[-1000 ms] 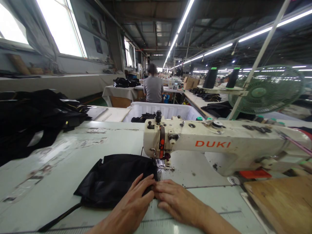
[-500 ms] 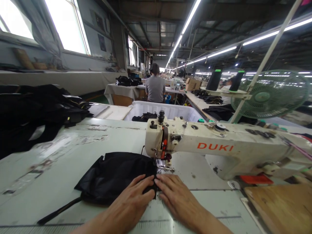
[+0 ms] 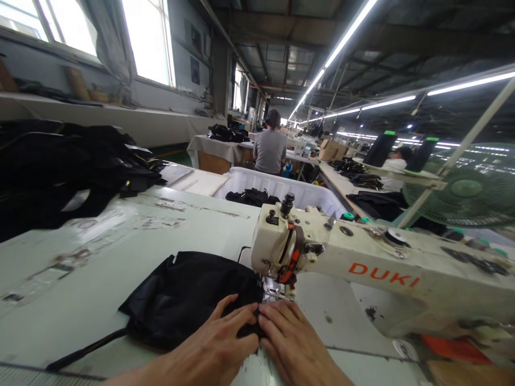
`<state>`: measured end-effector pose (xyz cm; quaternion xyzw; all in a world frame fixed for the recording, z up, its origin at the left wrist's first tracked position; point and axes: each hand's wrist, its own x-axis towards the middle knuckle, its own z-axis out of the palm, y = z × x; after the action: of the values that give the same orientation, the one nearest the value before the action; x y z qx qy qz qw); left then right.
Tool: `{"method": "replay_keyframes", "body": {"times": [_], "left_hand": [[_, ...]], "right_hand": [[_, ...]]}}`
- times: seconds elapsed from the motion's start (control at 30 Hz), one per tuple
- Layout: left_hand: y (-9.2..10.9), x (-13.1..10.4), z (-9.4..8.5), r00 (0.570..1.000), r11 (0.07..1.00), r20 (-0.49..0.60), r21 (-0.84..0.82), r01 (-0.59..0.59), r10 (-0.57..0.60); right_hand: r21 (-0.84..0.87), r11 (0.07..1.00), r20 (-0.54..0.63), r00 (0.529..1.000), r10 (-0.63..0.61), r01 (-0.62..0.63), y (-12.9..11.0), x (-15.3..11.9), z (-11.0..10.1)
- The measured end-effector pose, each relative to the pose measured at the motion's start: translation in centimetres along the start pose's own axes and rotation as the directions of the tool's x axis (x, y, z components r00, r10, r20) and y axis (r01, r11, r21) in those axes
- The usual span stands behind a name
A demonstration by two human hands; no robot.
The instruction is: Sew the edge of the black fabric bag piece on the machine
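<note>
A black fabric piece (image 3: pixel 193 295) lies on the pale green table, its right edge under the presser foot of the white sewing machine (image 3: pixel 341 262). A thin black strap (image 3: pixel 86 348) trails from its lower left corner. My left hand (image 3: pixel 221 338) rests on the right part of the fabric, fingers spread. My right hand (image 3: pixel 289 332) lies flat at the fabric's right edge, just below the presser foot, its fingertips touching those of my left hand.
Black fabric pieces (image 3: pixel 60 171) are heaped at the left. Behind the machine stands a white bin (image 3: pixel 322 195) with black items. Farther back a person in grey (image 3: pixel 270 147) sits facing away. Thread cones (image 3: pixel 380 149) and a green fan (image 3: pixel 462 187) stand at the right.
The view has turned and tilted slightly, shifting the machine right and down in the picture. Both hands remain on the fabric's right edge, now slightly lower in the picture.
</note>
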<state>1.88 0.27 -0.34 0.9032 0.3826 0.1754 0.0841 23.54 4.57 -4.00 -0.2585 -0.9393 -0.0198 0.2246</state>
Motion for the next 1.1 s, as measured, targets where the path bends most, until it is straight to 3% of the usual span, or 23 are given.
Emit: {"method": "replay_keyframes", "body": {"times": [0.23,0.37,0.63,0.83,1.1], "left_hand": [[-1.1,0.5,-0.6,0.997,1.0,-0.075,0.016,-0.002,0.003],[-1.9,1.2,0.2,1.0,1.0,-0.014,0.014,0.006,-0.006],[-3.0,2.0,0.3,0.998,0.994,0.034,-0.098,0.048,-0.044],[-2.9,1.7,-0.3,0.997,0.995,0.073,-0.092,0.026,-0.019],[-3.2,1.8,0.1,0.997,0.995,0.069,-0.101,0.024,-0.017]], "right_hand": [[-0.086,0.996,-0.142,0.99,-0.02,0.008,1.0,0.9,1.2],[-0.151,0.989,-0.07,0.997,-0.021,0.01,1.4,1.3,0.8],[-0.171,0.975,0.018,0.989,0.148,-0.143,1.4,1.2,1.0],[-0.119,0.978,-0.036,0.985,0.166,-0.17,1.3,0.6,0.9],[-0.014,0.98,-0.002,0.98,0.2,-0.2,1.1,0.7,0.8]]}}
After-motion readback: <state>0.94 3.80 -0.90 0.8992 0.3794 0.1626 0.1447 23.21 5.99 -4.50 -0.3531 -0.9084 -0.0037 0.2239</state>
